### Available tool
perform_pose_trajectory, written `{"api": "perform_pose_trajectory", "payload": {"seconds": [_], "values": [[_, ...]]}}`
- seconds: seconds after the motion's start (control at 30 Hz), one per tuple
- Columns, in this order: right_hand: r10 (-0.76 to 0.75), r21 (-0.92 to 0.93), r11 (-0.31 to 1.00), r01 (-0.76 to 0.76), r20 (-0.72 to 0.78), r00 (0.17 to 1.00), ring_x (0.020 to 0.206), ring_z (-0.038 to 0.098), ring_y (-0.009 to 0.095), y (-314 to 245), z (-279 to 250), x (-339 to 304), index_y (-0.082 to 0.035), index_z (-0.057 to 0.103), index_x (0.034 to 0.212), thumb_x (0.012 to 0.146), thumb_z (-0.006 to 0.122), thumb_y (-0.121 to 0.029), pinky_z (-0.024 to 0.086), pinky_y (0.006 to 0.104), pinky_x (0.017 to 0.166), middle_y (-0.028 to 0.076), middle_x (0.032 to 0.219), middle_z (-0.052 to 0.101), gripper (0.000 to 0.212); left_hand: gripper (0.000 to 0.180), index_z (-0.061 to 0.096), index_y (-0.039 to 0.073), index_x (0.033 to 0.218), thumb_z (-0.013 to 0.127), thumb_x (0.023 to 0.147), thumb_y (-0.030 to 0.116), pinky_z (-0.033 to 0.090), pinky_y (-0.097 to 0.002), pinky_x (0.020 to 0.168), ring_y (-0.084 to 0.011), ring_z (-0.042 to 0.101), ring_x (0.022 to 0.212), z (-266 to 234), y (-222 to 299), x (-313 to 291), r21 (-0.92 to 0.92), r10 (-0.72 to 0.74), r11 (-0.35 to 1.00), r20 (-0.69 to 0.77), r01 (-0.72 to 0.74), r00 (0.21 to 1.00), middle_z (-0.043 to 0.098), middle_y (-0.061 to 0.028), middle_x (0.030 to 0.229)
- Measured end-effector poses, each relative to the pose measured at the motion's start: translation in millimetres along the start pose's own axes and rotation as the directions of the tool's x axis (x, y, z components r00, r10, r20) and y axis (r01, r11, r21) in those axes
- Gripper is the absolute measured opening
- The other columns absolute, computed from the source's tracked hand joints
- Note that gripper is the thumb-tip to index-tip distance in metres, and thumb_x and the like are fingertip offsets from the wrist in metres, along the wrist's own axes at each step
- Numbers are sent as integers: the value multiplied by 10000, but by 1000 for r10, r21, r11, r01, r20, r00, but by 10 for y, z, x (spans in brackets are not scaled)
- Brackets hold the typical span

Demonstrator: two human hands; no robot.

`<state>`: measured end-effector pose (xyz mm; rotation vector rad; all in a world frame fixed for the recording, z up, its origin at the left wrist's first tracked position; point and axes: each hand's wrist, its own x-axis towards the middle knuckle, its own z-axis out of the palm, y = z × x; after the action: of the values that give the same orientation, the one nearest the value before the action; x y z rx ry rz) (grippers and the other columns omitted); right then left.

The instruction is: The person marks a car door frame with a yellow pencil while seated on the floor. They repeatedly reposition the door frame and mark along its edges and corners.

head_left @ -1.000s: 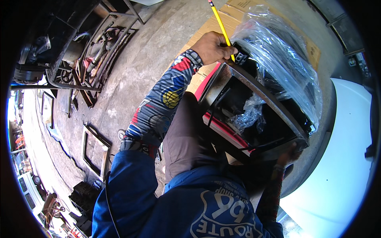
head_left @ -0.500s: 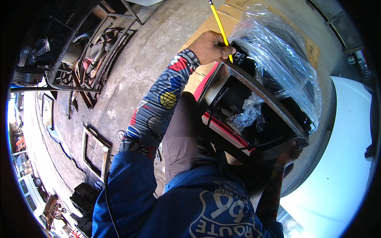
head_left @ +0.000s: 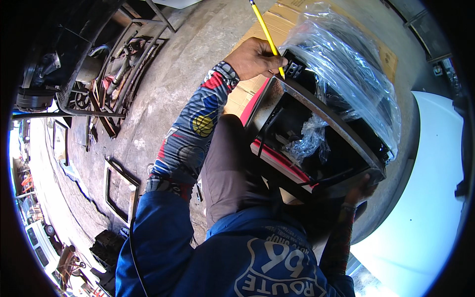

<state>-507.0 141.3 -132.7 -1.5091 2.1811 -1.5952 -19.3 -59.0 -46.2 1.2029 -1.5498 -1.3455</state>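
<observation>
My left hand pinches a yellow pencil. The pencil leans, its lower tip at the upper left corner of a rusty metal frame. My right hand is in shadow at the frame's lower right corner and appears to grip it, though its fingers are partly hidden. The frame lies over a black and red object, whose kind I cannot make out. Clear plastic wrap covers its far side, and a crumpled piece shows inside the frame.
Flattened cardboard lies beneath the wrapped object. A large white panel curves along the right. On the concrete floor at left lies another metal frame, near a rack of metal parts. A dark cable runs over my left sleeve.
My left hand and the pencil have shifted slightly left, with the tip still near the frame's corner. My right hand stays at the lower right corner.
</observation>
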Motion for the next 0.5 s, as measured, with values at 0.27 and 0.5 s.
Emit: {"api": "perform_pose_trajectory", "payload": {"seconds": [0.27, 0.5], "values": [[21, -44, 999, -23, -41, 999, 1071, 650, 244, -10, 1, -18, 12, 647, 1223, 969, 685, -279, 487, 380, 976, 131, 1179, 685, 388, 235, 704, -23, 1037, 717, 939, 191, 612, -260, 711, -146, 712, 750, 62, 12, 25, 50, -56, 997, -70, 60, 996, 715, -79, 836], [-15, -36, 999, 13, -51, 999, 1043, 662, 248, -49, 27, -13, 2, 652, 1222, 962, 691, -296, 501, 385, 951, 123, 1151, 696, 398, 246, 701, -30, 1065, 714, 939, 181, 620, -268, 733, -155, 720, 782, 8, 18, 4, 38, -36, 999, -13, 37, 999, 727, -86, 870]]}}
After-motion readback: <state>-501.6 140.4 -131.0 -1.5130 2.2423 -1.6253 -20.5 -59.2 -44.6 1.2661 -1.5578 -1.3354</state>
